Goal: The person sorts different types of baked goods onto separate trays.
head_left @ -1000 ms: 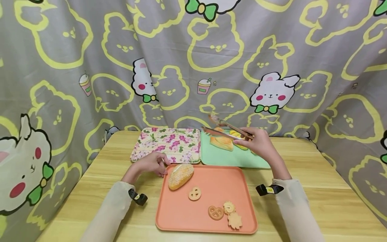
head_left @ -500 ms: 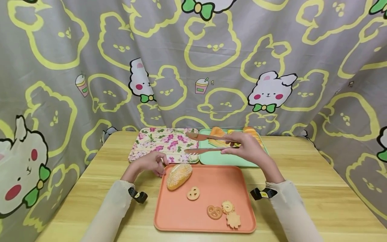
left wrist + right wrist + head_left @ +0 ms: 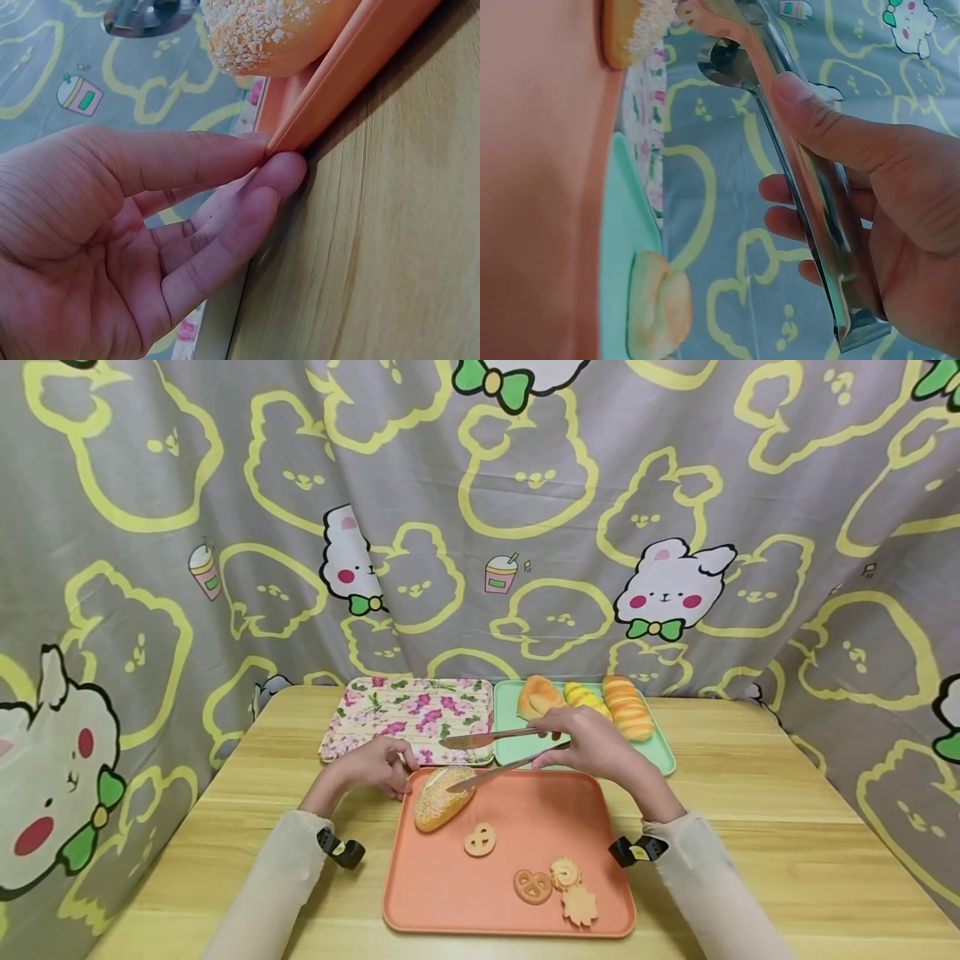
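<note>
My left hand [image 3: 377, 766] pinches the far left corner of an orange tray [image 3: 540, 827] between thumb and fingers, as the left wrist view shows. A long bread roll [image 3: 437, 806] with pale flakes on top lies in that corner of the tray. My right hand [image 3: 596, 745] grips metal tongs [image 3: 810, 180] around their arms, the ends spread apart. In the head view, one tip of the tongs overlaps the roll's right side while the other arm reaches over the flowered tray [image 3: 408, 706]. Nothing is held between the tips.
On the orange tray lie a pale pretzel cookie [image 3: 480, 851], a brown pretzel cookie [image 3: 532, 897], a round cookie [image 3: 565, 883] and a jagged cookie [image 3: 579, 910]. Behind, a green tray [image 3: 660, 758] bears several breads, including a striped loaf [image 3: 628, 708]. A patterned curtain [image 3: 420, 460] hangs behind the table.
My right hand has brought the tongs from over the green tray leftward and down to the flaked bread roll. The left hand has stayed at the orange tray's corner.
</note>
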The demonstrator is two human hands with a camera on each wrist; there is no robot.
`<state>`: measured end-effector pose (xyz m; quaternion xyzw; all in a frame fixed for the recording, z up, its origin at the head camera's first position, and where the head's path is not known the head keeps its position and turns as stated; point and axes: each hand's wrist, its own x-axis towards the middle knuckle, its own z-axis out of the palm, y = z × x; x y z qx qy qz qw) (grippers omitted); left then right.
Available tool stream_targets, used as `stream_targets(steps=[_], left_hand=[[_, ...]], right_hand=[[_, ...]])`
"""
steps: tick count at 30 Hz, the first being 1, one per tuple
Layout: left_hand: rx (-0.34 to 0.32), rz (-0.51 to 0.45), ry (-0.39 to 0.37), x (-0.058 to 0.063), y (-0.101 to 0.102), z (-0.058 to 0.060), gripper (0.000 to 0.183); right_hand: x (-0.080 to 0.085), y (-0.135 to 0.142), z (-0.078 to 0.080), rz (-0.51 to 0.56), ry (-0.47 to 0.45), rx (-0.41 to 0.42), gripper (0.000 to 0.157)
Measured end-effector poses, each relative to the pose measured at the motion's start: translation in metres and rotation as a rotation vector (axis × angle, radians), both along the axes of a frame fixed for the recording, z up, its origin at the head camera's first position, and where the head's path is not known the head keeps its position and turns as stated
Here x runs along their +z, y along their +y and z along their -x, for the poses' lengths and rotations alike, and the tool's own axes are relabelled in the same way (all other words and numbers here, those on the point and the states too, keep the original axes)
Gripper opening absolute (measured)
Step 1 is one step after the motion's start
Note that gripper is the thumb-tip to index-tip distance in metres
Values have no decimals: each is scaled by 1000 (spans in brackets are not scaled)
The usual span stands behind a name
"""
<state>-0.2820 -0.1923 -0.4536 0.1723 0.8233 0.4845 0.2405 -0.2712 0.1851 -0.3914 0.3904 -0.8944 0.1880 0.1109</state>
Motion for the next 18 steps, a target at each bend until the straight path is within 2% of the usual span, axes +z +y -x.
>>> stream_targets(steps=[7,18], left_hand=[[0,-4,7,-2,0,1,26],[-4,1,8,-2,-1,2,25]], right_hand=[[-8,-5,2,-33,-26,11,52],[-18,-12,3,-103,38,0,51]])
